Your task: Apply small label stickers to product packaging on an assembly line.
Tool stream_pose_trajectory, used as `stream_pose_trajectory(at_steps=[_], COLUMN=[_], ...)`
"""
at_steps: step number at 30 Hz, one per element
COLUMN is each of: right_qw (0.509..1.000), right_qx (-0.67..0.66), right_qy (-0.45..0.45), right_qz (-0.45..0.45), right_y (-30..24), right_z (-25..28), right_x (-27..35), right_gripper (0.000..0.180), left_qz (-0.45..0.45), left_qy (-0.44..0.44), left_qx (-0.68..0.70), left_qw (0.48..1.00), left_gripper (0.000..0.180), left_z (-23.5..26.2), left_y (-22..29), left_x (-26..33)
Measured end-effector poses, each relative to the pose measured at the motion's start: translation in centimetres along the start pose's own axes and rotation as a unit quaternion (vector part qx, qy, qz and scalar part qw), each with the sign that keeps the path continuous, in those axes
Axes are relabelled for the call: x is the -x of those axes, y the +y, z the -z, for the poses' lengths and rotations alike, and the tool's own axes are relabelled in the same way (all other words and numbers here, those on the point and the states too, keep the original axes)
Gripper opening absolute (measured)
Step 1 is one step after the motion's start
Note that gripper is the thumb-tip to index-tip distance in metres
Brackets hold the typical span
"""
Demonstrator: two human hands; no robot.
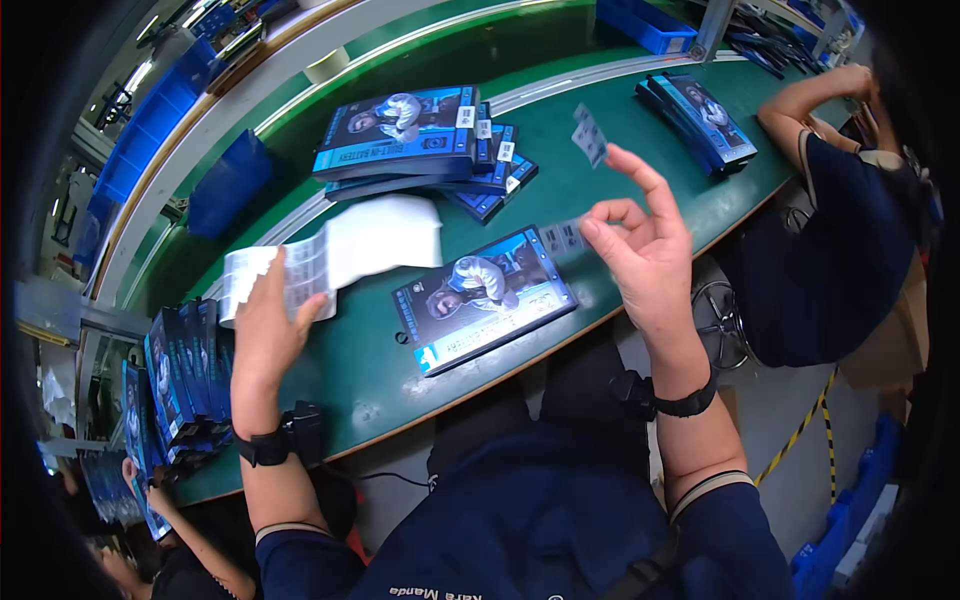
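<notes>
Two hands up over the green work table [380, 380], head view only. Left hand [265, 335] gripping a white strip of label sheets [340, 250], thumb & fingers clamped on its near end, strip bowing up & away toward centre of table. Right hand [645, 250] raised, fingers part-spread, index up; thumb & middle finger pinching a small grey sticker [562, 237] at its right end. Second small sticker [589, 134] seen just above & left of the raised index tip; touching or loose, can't tell. Black wristbands on both wrists.

Flat on table between the hands: single blue box [485, 298] w/ picture of a figure on the lid, lying near the front edge, tilted a bit, just below the pinched sticker. Behind it, stack of same blue boxes [420, 140], fanned, small white stickers on their right corners. Another stack of boxes [700, 120] far right, in front of a co-worker in dark top [830, 250], arm bent on table edge. Left side: row of boxes stood on edge [180, 380], another person's hand [160, 495] low beside them. Blue bins [645, 25] at far side.
</notes>
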State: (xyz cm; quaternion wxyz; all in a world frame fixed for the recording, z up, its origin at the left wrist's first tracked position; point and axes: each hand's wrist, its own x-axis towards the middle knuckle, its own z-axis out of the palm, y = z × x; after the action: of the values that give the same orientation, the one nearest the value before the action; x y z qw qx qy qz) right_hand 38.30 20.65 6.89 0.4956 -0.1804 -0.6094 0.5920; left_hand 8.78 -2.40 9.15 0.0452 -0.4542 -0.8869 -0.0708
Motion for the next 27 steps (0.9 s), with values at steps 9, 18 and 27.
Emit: stream_pose_trajectory(at_steps=[9,18,27], right_qw=[0.991,0.996,0.994], right_qx=[-0.061,-0.022,0.05], right_qy=[-0.024,-0.069,-0.06], right_qz=[-0.115,-0.049,-0.078], right_y=[2.3,2.2,3.4], right_z=[1.6,1.0,2.0], right_x=[0.9,0.4,0.3], right_gripper=[0.06,0.057,0.055], left_qz=[-0.234,-0.393,-0.314], left_qy=[0.017,-0.121,-0.076], left_qx=[0.179,0.346,0.28], left_qw=[0.955,0.844,0.904], left_gripper=[0.062,0.072,0.084], left_z=[0.8,-1.2,-3.8], left_y=[9.8,15.9,15.4], left_x=[0.6,-0.3,-1.1])
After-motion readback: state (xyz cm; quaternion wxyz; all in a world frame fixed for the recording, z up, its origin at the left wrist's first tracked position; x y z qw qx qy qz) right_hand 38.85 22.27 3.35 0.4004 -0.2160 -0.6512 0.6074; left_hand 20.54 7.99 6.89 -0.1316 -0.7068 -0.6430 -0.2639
